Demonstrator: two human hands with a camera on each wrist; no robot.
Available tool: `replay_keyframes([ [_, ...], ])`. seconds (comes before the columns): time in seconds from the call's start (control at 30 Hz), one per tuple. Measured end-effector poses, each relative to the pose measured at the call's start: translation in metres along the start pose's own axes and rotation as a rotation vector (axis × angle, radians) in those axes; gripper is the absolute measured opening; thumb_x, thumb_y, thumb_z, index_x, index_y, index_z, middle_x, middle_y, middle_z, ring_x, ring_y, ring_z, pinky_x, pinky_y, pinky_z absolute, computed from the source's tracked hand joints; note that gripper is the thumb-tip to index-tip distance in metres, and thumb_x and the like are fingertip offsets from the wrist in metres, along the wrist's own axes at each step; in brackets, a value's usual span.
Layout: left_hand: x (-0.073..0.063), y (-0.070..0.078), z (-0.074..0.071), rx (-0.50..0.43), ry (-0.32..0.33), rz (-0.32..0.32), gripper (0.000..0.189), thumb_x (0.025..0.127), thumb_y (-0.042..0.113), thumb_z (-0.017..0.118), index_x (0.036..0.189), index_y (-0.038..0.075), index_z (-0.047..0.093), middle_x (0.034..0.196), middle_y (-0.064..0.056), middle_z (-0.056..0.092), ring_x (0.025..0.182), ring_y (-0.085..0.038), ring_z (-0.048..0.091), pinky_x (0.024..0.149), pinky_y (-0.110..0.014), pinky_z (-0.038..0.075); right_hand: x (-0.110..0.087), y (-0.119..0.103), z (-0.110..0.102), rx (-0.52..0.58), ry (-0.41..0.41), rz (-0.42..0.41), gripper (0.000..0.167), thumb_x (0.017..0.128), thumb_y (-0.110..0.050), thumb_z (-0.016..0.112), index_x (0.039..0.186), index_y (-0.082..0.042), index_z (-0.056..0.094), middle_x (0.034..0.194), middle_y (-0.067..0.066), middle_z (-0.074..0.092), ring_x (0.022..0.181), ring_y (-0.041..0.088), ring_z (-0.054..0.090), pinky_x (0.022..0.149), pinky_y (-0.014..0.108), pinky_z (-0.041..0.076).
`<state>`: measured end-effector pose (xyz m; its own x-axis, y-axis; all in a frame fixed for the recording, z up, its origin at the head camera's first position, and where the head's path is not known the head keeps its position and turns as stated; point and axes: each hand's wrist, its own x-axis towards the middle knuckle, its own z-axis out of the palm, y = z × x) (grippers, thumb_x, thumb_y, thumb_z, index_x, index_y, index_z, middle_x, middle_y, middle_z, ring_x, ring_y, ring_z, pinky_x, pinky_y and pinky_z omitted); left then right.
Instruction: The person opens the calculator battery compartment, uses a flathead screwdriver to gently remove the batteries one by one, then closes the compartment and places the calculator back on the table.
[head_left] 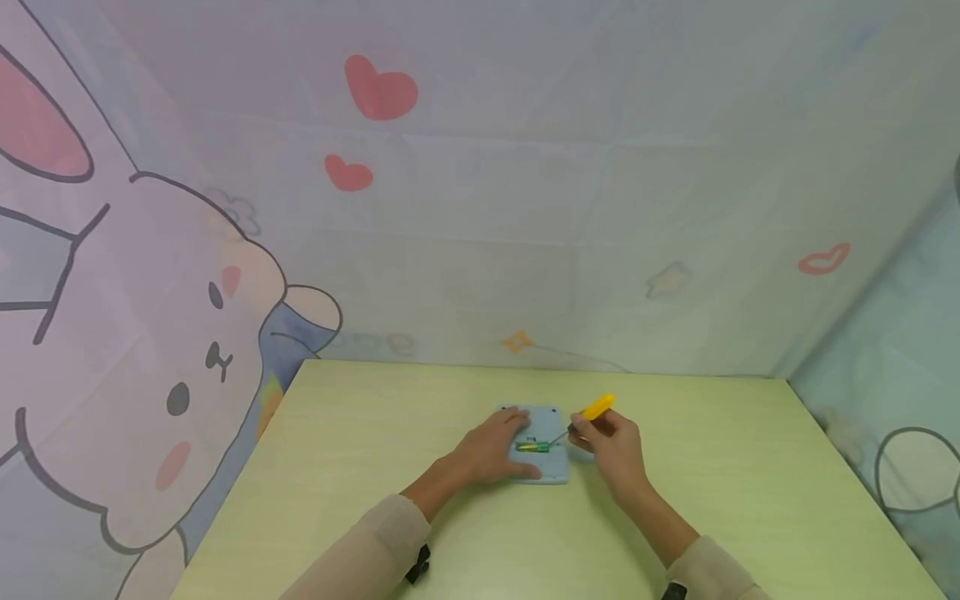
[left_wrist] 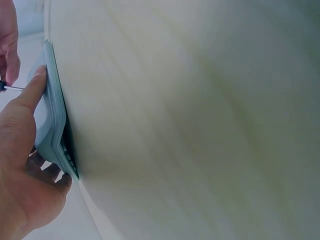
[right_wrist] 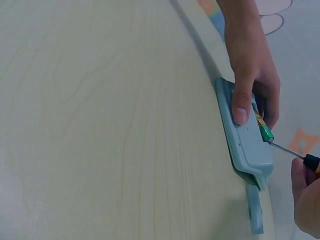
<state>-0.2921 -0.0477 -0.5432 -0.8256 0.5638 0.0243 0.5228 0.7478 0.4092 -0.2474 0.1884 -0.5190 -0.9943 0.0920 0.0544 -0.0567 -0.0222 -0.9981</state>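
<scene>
A light blue calculator [head_left: 551, 472] lies back up on the table, its battery slot uncovered. In that slot a green and gold battery [head_left: 532, 447] shows, its green end raised in the right wrist view. My left hand [head_left: 489, 450] grips the calculator from the left, thumb on the near part and fingers toward the far part. A screwdriver [head_left: 598, 407] with a yellow handle and thin metal shaft is pinched in my right hand [head_left: 618, 450]. Its tip meets the battery's green end [right_wrist: 268, 134]. Small keys [left_wrist: 68, 154] peek out under the calculator's edge in the left wrist view.
A small light blue cover [right_wrist: 255, 210] lies on the table just right of the calculator, partly below my right hand. The pale wooden table [head_left: 360, 417] ends at a printed cloth backdrop [head_left: 480, 208] behind and at the sides.
</scene>
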Motion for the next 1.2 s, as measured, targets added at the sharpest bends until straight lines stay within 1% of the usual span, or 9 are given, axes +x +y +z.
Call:
replay_keyframes([
  [0.17, 0.000, -0.001, 0.001, 0.002, -0.002, -0.004, 0.097, 0.087, 0.068, 0.077, 0.161, 0.013, 0.045, 0.169, -0.007, 0.037, 0.155, -0.027, 0.035, 0.116, -0.047, 0.043, 0.001, 0.004, -0.003, 0.065, 0.028, 0.067, 0.033, 0.104, -0.015, 0.071, 0.122, 0.011, 0.063, 0.116, 0.025, 0.069, 0.097, 0.026, 0.075, 0.090, 0.035, 0.061],
  [0.27, 0.000, -0.001, 0.001, -0.002, -0.002, -0.005, 0.097, 0.088, 0.068, 0.077, 0.161, 0.013, 0.045, 0.169, -0.007, 0.037, 0.155, -0.027, 0.035, 0.116, -0.047, 0.043, -0.001, 0.004, -0.002, 0.051, 0.028, 0.049, 0.034, 0.103, -0.016, 0.072, 0.121, 0.011, 0.063, 0.116, 0.027, 0.069, 0.097, 0.026, 0.075, 0.089, 0.035, 0.061],
  [0.4, 0.000, 0.000, 0.002, -0.010, -0.003, -0.009, 0.097, 0.088, 0.067, 0.077, 0.161, 0.013, 0.046, 0.169, -0.007, 0.037, 0.155, -0.026, 0.035, 0.117, -0.046, 0.043, -0.005, -0.001, 0.003, -0.147, 0.003, -0.089, 0.030, 0.102, -0.022, 0.075, 0.115, 0.005, 0.068, 0.110, 0.023, 0.073, 0.095, 0.029, 0.076, 0.085, 0.033, 0.062],
  [0.53, -0.001, 0.000, 0.002, -0.019, -0.008, -0.011, 0.097, 0.088, 0.068, 0.076, 0.161, 0.013, 0.045, 0.170, -0.007, 0.037, 0.156, -0.027, 0.035, 0.118, -0.047, 0.041, -0.009, -0.005, 0.010, -0.393, -0.012, -0.263, 0.021, 0.100, -0.024, 0.078, 0.106, -0.005, 0.073, 0.099, 0.009, 0.075, 0.091, 0.026, 0.076, 0.079, 0.028, 0.062],
  [0.67, -0.001, 0.000, 0.002, -0.015, -0.010, -0.014, 0.097, 0.088, 0.069, 0.075, 0.162, 0.013, 0.044, 0.170, -0.007, 0.036, 0.156, -0.027, 0.034, 0.119, -0.048, 0.041, -0.011, -0.007, 0.015, -0.462, -0.040, -0.376, 0.015, 0.098, -0.018, 0.079, 0.103, -0.005, 0.073, 0.099, 0.006, 0.074, 0.095, 0.025, 0.073, 0.077, 0.030, 0.063],
  [0.73, -0.001, 0.000, 0.001, -0.013, -0.008, -0.017, 0.097, 0.088, 0.068, 0.076, 0.162, 0.013, 0.045, 0.170, -0.007, 0.036, 0.156, -0.027, 0.034, 0.119, -0.048, 0.041, -0.011, -0.008, 0.015, -0.444, -0.035, -0.353, 0.015, 0.098, -0.018, 0.079, 0.104, -0.005, 0.073, 0.099, 0.006, 0.074, 0.094, 0.024, 0.074, 0.078, 0.028, 0.063],
  [0.8, -0.002, 0.001, 0.000, -0.011, -0.005, -0.018, 0.096, 0.088, 0.067, 0.077, 0.161, 0.013, 0.045, 0.170, -0.007, 0.037, 0.156, -0.027, 0.035, 0.118, -0.047, 0.041, -0.010, -0.007, 0.013, -0.390, -0.030, -0.282, 0.019, 0.099, -0.020, 0.078, 0.107, -0.004, 0.073, 0.101, 0.009, 0.075, 0.094, 0.026, 0.075, 0.079, 0.027, 0.062],
  [1.0, -0.002, 0.003, -0.001, -0.006, -0.005, -0.016, 0.096, 0.088, 0.066, 0.078, 0.161, 0.013, 0.045, 0.169, -0.006, 0.037, 0.156, -0.026, 0.034, 0.118, -0.047, 0.042, -0.004, 0.001, 0.001, -0.037, -0.026, -0.026, 0.031, 0.103, -0.017, 0.072, 0.120, 0.008, 0.065, 0.119, 0.030, 0.067, 0.104, 0.035, 0.074, 0.090, 0.035, 0.061],
  [1.2, -0.002, 0.003, -0.001, -0.008, -0.006, -0.012, 0.097, 0.088, 0.066, 0.077, 0.161, 0.012, 0.045, 0.170, -0.006, 0.036, 0.156, -0.027, 0.033, 0.118, -0.048, 0.041, -0.002, 0.003, -0.002, 0.062, 0.008, 0.060, 0.033, 0.104, -0.017, 0.071, 0.123, 0.010, 0.062, 0.118, 0.027, 0.066, 0.099, 0.028, 0.074, 0.092, 0.036, 0.061],
])
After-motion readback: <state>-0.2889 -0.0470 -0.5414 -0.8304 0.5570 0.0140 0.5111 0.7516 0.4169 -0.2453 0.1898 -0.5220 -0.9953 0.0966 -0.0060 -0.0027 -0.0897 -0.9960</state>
